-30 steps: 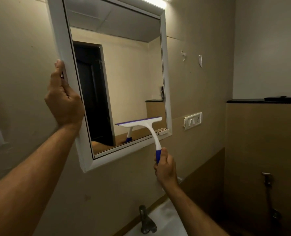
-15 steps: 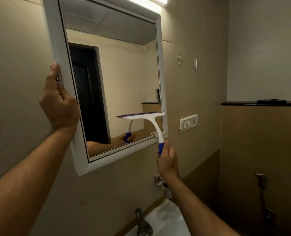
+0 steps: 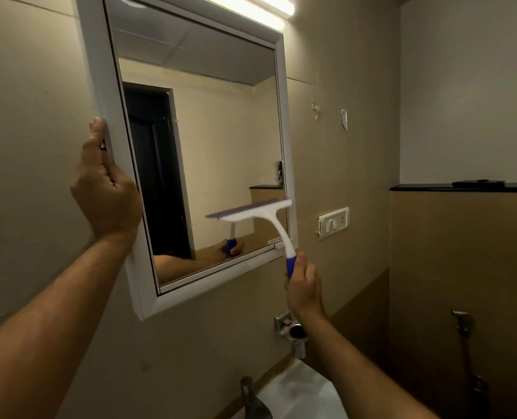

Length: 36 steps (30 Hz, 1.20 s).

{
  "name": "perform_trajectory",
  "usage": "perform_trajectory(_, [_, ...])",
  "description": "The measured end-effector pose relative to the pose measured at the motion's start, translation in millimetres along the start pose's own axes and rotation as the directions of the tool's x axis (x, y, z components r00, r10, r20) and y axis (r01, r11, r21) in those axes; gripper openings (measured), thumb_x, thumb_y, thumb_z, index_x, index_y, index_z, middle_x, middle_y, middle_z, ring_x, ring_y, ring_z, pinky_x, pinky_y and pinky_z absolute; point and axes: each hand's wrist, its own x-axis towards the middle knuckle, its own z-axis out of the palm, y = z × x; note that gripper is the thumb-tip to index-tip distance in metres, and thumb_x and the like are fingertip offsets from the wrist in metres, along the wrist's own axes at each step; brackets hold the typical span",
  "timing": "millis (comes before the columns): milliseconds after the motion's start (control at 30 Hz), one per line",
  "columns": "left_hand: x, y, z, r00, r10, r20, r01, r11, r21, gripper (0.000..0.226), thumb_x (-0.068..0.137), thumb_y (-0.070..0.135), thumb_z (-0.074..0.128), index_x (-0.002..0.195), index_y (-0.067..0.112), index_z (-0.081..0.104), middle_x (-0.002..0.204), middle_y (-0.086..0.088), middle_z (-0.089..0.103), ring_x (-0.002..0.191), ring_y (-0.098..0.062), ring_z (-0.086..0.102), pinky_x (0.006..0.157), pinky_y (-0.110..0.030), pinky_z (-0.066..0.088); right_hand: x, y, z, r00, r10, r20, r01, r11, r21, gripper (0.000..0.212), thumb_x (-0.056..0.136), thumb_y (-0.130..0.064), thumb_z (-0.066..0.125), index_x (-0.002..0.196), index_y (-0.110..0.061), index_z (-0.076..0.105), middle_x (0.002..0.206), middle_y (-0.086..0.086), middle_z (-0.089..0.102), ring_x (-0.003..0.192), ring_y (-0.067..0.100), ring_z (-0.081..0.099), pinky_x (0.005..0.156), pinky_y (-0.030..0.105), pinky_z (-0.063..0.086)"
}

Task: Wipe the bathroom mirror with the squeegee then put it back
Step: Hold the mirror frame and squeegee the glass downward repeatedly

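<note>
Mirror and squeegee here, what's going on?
A person is wiping a white-framed bathroom mirror. The left hand grips the frame's left edge. The right hand holds the squeegee by its blue handle, blade against the glass in the lower right part, near the frame's right side. A tap and basin sit below.

The mirror is hanging on the tan wall. It is a big rectangle with a wide white frame. Its glass is showing a dark doorway, a light wall and part of the ceiling.

The squeegee is white with a blue handle end. Its long flat head is lying across the lower right part of the glass, tilting up a little to the right. Its curved neck is running down past the bottom right corner of the frame. The glass is showing a copy of it.
</note>
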Motion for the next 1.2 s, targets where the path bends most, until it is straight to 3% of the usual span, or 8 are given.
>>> perform_trajectory(200, [-0.5,1.3,-1.5,1.000,0.012,0.000,-0.012,0.999,0.032,0.042,0.101,0.012,0.034,0.140,0.020,0.050,0.137,0.006,0.057,0.124,0.000,0.051,0.104,-0.008,0.037,40.1,-45.1,13.6,0.995,-0.091,0.029,0.090,0.995,0.052,0.052,0.097,-0.056,0.025,0.088,-0.016,0.056,0.069,0.004,0.056,0.056,0.013,0.054,0.052,0.026,0.043])
perform_trajectory(400, [-1.2,-0.9,1.0,1.000,0.031,-0.004,-0.031,0.999,0.018,0.042,0.101,0.012,0.035,0.139,0.020,0.050,0.137,0.010,0.055,0.126,0.008,0.045,0.106,-0.006,0.034,15.7,8.4,12.3,0.999,0.037,0.038,-0.037,0.999,0.018,0.048,0.095,-0.060,0.025,0.096,-0.020,0.051,0.082,0.013,0.059,0.068,0.020,0.058,0.057,0.029,0.046])
perform_trajectory(567, [-1.1,-2.4,1.3,1.000,0.021,-0.009,-0.021,1.000,0.018,0.043,0.101,0.013,0.034,0.139,0.022,0.050,0.137,0.009,0.056,0.125,0.012,0.044,0.105,-0.006,0.034,34.8,-23.8,2.5,0.988,-0.153,-0.025,0.153,0.988,-0.001,0.050,0.095,-0.060,0.025,0.081,-0.022,0.053,0.061,0.000,0.053,0.047,0.005,0.050,0.047,0.024,0.041])
perform_trajectory(733, [-1.1,0.9,0.1,0.999,0.033,-0.009,-0.033,0.998,0.053,0.042,0.101,0.013,0.033,0.139,0.019,0.050,0.136,0.015,0.051,0.124,0.016,0.039,0.104,-0.003,0.032,70.5,-77.6,5.4,0.985,-0.164,-0.049,0.168,0.982,0.086,0.050,0.092,-0.063,0.024,0.081,-0.024,0.051,0.070,0.005,0.057,0.063,0.019,0.057,0.058,0.036,0.048])
perform_trajectory(900, [-1.6,7.8,-2.5,1.000,0.006,-0.001,-0.006,0.998,0.065,0.042,0.101,0.016,0.033,0.139,0.019,0.050,0.137,0.003,0.057,0.123,-0.004,0.051,0.101,0.001,0.031,64.0,-64.1,11.4,0.982,-0.184,0.032,0.183,0.982,0.036,0.046,0.099,-0.054,0.027,0.078,-0.022,0.053,0.063,0.001,0.053,0.053,0.014,0.052,0.053,0.034,0.044])
perform_trajectory(1067, [-1.0,10.1,-2.9,1.000,-0.002,0.013,0.001,0.997,0.076,0.042,0.101,0.017,0.034,0.140,0.019,0.050,0.137,0.003,0.056,0.120,0.008,0.044,0.100,0.004,0.029,52.1,-42.0,11.1,0.989,-0.137,0.046,0.135,0.990,0.048,0.051,0.099,-0.053,0.026,0.080,-0.017,0.056,0.062,0.001,0.054,0.050,0.010,0.052,0.052,0.030,0.044])
perform_trajectory(1200, [-0.2,10.1,-3.8,1.000,0.005,0.017,-0.006,0.997,0.081,0.041,0.101,0.016,0.034,0.140,0.019,0.049,0.138,0.003,0.056,0.122,0.003,0.046,0.101,0.002,0.030,67.4,-84.4,17.4,0.984,-0.180,-0.011,0.180,0.981,0.071,0.050,0.099,-0.054,0.024,0.077,-0.021,0.054,0.063,0.003,0.054,0.054,0.017,0.052,0.055,0.034,0.044])
